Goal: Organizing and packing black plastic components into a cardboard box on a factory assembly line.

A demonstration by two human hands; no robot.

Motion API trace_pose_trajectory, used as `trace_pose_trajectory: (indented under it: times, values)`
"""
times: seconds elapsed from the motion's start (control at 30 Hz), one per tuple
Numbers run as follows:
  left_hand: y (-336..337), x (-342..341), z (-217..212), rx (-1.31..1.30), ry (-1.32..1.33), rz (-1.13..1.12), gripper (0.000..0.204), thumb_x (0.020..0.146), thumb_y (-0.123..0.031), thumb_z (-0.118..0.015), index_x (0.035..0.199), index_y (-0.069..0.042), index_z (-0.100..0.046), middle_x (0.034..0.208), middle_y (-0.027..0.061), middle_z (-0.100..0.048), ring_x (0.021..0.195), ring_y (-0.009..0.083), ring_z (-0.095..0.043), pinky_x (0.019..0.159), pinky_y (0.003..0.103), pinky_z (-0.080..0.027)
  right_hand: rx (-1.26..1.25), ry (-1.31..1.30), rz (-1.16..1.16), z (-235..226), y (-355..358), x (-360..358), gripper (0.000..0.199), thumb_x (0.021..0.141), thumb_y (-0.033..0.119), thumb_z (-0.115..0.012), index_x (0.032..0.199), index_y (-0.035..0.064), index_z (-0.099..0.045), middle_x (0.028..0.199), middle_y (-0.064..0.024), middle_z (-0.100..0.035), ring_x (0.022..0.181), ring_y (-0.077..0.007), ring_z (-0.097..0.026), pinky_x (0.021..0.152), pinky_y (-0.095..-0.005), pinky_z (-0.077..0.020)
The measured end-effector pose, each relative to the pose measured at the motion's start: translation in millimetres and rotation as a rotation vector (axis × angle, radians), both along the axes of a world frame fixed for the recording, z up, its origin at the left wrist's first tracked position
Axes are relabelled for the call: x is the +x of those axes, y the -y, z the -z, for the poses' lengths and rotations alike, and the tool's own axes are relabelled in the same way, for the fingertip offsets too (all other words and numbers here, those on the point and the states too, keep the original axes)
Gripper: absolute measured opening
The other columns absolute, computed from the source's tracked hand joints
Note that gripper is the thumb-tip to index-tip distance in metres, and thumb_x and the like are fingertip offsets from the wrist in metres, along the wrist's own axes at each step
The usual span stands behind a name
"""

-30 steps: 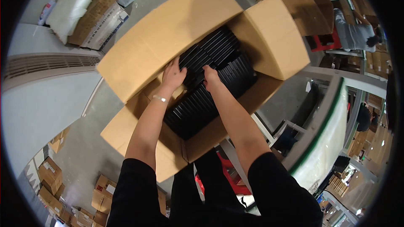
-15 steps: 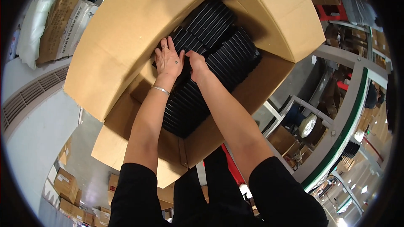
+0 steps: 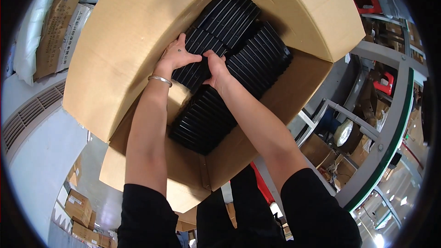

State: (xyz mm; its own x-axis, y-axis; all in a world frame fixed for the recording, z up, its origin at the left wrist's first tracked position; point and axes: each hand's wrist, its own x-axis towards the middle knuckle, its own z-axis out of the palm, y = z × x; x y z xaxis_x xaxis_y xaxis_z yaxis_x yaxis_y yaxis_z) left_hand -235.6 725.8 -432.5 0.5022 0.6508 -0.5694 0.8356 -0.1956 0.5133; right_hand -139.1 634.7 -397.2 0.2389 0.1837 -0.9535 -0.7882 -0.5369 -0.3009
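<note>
The box [image 3: 128, 36] is the biggest thing, stiff cardboard with its flaps out; both hands reach down into it. Well to the right of the right hand, outside the box, runs a grey frame [image 3: 390, 133].

In the box are black ribbed parts, packed on edge. The long row [image 3: 264, 55] lies along the right hand's outer side, running beyond it and back under the right forearm. The far stack [image 3: 229, 14] sits just beyond both hands. The near stack [image 3: 193, 73], smallest of the three, lies between the hands.

The left hand [image 3: 178, 56] lies at the near stack's left side, thumb stretched wide from the fingers toward the other hand. The right hand [image 3: 215, 68] is at the stack's right side, thumb and forefinger apart, the other fingers partly hidden. I can't tell whether either squeezes the parts. A bracelet [image 3: 161, 81] circles the wrist behind the left hand.

The parts look like hard plastic: stiff, each probably light, a stack heavier, and the glossy faces perhaps slippery. Loose pieces could fan out, so the best hold is likely at both ends of the near stack, palms pressing inward, fingers hooked low.
</note>
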Motion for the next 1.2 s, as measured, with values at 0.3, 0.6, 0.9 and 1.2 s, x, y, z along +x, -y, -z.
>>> trace_pose_trajectory:
  times: [0.3, 0.6, 0.9, 1.2]
  values:
    - [19.8, -20.7, -43.3, -0.079, -0.011, -0.103, 0.085, 0.057, -0.039, -0.075, 0.123, -0.004, -0.037, 0.106, 0.0226, -0.059, 0.101, 0.0357, -0.056, 0.087, 0.041, -0.045, 0.043, 0.003, -0.197, -13.7, 13.2, -3.3, 0.061, 0.073, 0.023, -0.055, 0.125, 0.0063, -0.028, 0.110, -0.0177, -0.050, 0.096, -0.0341, -0.055, 0.072, -0.0595, -0.0458]
    - [67.8, -53.5, -136.2, 0.110, 0.471, -0.425, 0.063, 0.060, -0.028, -0.077, 0.110, -0.005, -0.047, 0.086, 0.0169, -0.064, 0.082, 0.0292, -0.064, 0.073, 0.036, -0.050, 0.117, 0.613, -0.714, -114.5, 30.4, -25.8, 0.080, 0.072, 0.032, -0.057, 0.135, -0.0031, -0.022, 0.128, -0.0295, -0.039, 0.108, -0.0400, -0.051, 0.091, -0.0400, -0.0426]
    - [125.8, -58.5, -330.2, -0.761, 1.501, -0.885, 0.056, 0.081, 0.007, -0.048, 0.131, -0.007, -0.029, 0.122, 0.0127, -0.048, 0.105, 0.0231, -0.053, 0.090, 0.036, -0.046, 0.180, 1.513, -1.075, -427.6, 87.5, -63.7, 0.061, 0.075, 0.025, -0.055, 0.127, -0.0031, -0.039, 0.126, -0.0313, -0.040, 0.103, -0.0515, -0.049, 0.074, -0.0455, -0.0517]
    - [217.7, 38.3, -485.6, -0.760, 1.562, -0.504, 0.060, 0.078, -0.008, -0.055, 0.133, -0.010, -0.031, 0.124, 0.0043, -0.046, 0.115, 0.0181, -0.044, 0.098, 0.034, -0.036, 0.590, 1.306, -0.162, -563.7, 292.2, 47.5, 0.079, 0.072, 0.015, -0.069, 0.137, 0.0073, -0.025, 0.139, -0.0184, -0.028, 0.128, -0.0291, -0.029, 0.104, -0.0403, -0.0260]
